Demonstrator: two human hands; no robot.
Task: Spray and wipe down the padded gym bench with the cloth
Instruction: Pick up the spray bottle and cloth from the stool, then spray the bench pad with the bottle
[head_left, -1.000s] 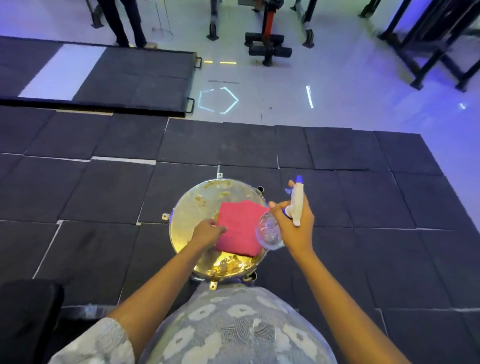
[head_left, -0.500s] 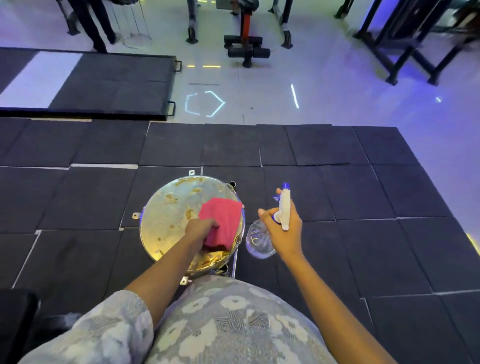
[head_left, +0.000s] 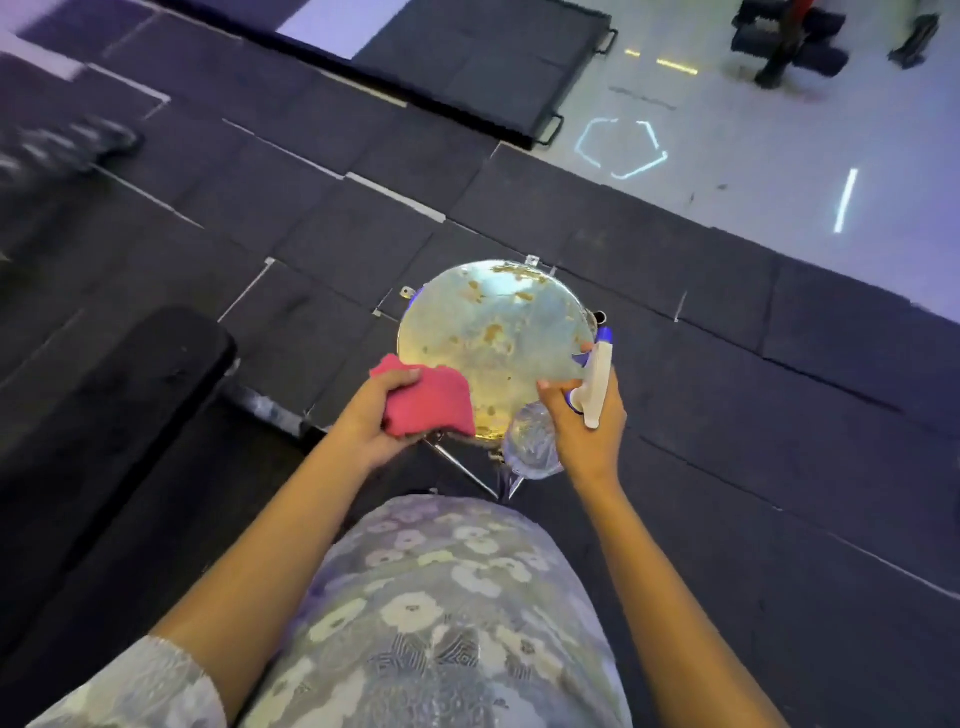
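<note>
My left hand (head_left: 371, 415) grips a bunched pink cloth (head_left: 431, 402), held over the near left edge of a round, worn metal stool top (head_left: 493, 332). My right hand (head_left: 584, 426) holds a clear spray bottle (head_left: 535, 441) with a white and blue trigger head, just off the stool's right edge. The black padded gym bench (head_left: 109, 410) lies to my left, its rounded end near the stool and its metal frame showing below the pad. Neither hand touches the bench.
Dark rubber floor tiles (head_left: 727, 364) surround the stool. A black platform with handles (head_left: 467, 67) lies at the back. Gym equipment (head_left: 789, 47) stands on the pale floor at the top right. Someone's blurred shoe (head_left: 67, 148) is at the far left.
The view has swung left, bringing the black bench into sight. My left hand has lifted the pink cloth off the stool top and bunched it at the stool's left edge. The bottle stays in my right hand.
</note>
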